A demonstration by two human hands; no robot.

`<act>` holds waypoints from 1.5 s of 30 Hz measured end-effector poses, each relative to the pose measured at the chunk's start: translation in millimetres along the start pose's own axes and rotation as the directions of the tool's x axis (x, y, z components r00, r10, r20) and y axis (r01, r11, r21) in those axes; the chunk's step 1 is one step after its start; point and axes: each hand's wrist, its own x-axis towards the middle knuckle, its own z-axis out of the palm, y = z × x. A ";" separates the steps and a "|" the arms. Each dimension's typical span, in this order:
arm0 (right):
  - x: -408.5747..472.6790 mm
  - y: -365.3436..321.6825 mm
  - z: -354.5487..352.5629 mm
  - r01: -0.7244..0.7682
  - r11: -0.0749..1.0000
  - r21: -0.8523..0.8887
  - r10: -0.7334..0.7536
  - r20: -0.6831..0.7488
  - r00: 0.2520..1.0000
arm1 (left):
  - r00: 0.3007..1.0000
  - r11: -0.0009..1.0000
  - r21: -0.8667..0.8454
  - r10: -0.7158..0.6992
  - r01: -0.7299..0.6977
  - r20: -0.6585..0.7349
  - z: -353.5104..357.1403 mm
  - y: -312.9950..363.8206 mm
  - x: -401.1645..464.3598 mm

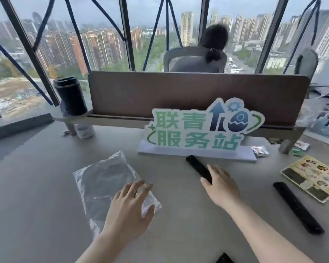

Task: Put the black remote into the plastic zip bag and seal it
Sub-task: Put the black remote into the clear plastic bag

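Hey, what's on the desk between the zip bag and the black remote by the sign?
Nothing. In the head view the grey desk is bare between the plastic zip bag and the black remote; each hand rests on its own item.

One head-worn wide-angle cam, looked fwd and down over the surface from close above. Both forearms entered from bottom edge. Faced a brown divider and windows w/ city beyond. Edges curved and soft, probably lens distortion. No second view.
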 end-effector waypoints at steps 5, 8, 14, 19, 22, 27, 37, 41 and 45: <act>16.4 12.0 38.4 -0.118 0.991 -0.058 0.114 -0.069 0.991 | 0.999 0.987 0.159 0.036 -0.034 -0.011 26.5 -30.5 -37.7; 7.5 10.1 53.8 -0.123 0.979 -0.160 0.087 -0.217 0.972 | 0.999 0.978 0.207 -0.015 0.007 0.038 32.5 -46.5 -50.5; -37.5 4.5 43.5 -0.255 0.964 0.072 0.254 0.031 0.967 | 0.991 0.986 0.148 -0.090 0.075 0.097 15.3 -36.4 -53.4; -103.1 8.6 -3.7 -0.253 0.770 0.586 0.141 0.230 0.963 | 0.992 0.998 0.052 -0.043 0.037 0.121 -2.0 3.7 -42.5; -160.0 6.1 -39.0 -0.244 0.621 0.745 0.009 0.305 0.952 | 0.988 0.996 -0.006 -0.090 0.091 0.129 -12.4 34.0 -39.9; -192.0 -14.3 -31.6 -0.270 0.672 0.690 -0.075 0.426 0.902 | 0.992 0.988 -0.142 -0.046 0.062 0.118 -11.7 68.7 -44.5; -183.9 -23.0 15.2 -0.105 0.747 0.656 0.029 0.126 0.992 | 0.996 0.953 -0.291 -0.087 0.080 -0.012 -7.1 57.6 -63.8; -187.8 22.5 10.7 0.081 0.987 0.137 -0.091 0.069 0.993 | 0.993 0.945 -0.312 -0.113 0.101 -0.018 -8.7 55.8 -68.8; -194.6 43.5 19.8 0.196 0.981 0.006 -0.187 0.324 0.927 | 0.995 0.950 -0.297 -0.101 0.092 -0.018 -10.2 58.4 -73.2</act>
